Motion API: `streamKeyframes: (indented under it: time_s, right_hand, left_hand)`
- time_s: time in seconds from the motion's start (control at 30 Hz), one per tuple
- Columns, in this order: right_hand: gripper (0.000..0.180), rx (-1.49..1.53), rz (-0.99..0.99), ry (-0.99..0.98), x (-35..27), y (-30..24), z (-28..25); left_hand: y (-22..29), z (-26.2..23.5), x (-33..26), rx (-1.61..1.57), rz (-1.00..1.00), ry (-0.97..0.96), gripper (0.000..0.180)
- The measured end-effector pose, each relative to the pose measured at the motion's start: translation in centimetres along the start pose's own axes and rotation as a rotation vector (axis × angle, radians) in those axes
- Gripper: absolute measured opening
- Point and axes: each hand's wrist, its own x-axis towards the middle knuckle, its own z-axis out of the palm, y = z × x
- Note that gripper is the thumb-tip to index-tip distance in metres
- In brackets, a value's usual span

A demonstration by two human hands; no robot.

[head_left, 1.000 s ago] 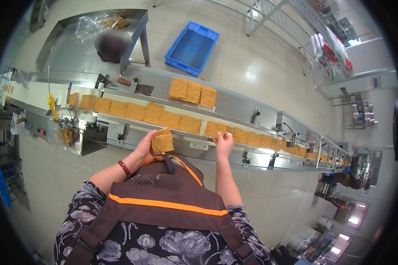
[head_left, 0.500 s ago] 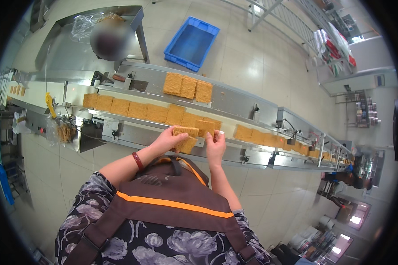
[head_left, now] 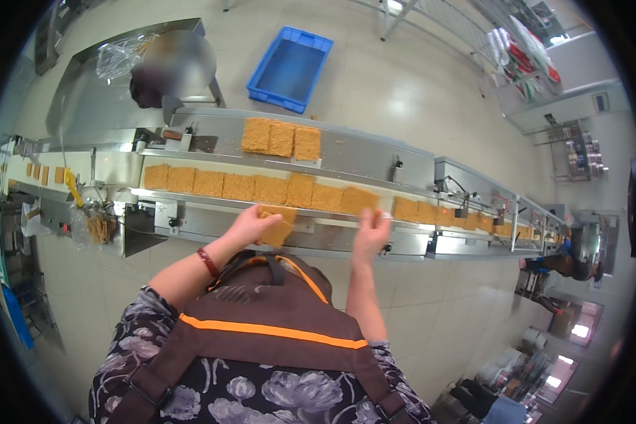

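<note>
Golden-brown, rough-textured square slabs lie in a row along the pale conveyor belt. My left hand is closed on a slab in front of the belt's near rail; whether more than one is in it I cannot tell. At the right end of the row, my right hand has its fingers closed at the near right corner of another slab, which is slightly blurred and lies over the belt. A small white patch shows at the right fingertips.
Several similar slabs rest on the metal ledge beyond the belt. More slabs run on to the right under a machine. A blue crate stands on the floor. At the far left, a blurred person is beside a metal table.
My right hand has moved right, bringing its slab from in front of the belt to the row's end. My left hand has shifted slightly left with its slab. The whole view has shifted somewhat.
</note>
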Motion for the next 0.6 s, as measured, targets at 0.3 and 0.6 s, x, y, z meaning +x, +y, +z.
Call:
streamKeyframes:
  time_s: [0.3,0.6]
  right_hand:
    - [0.029,-0.659,-0.073,0.068,12.9,11.3,-9.4]
    - [0.027,-1.032,-0.303,-0.083,14.6,10.2,-8.2]
  left_hand:
    - [-1.0,-0.6,-1.8,-0.092,-0.173,0.076,0.042]
    - [-2.1,-0.7,-1.2,-0.163,-0.208,0.068,0.042]
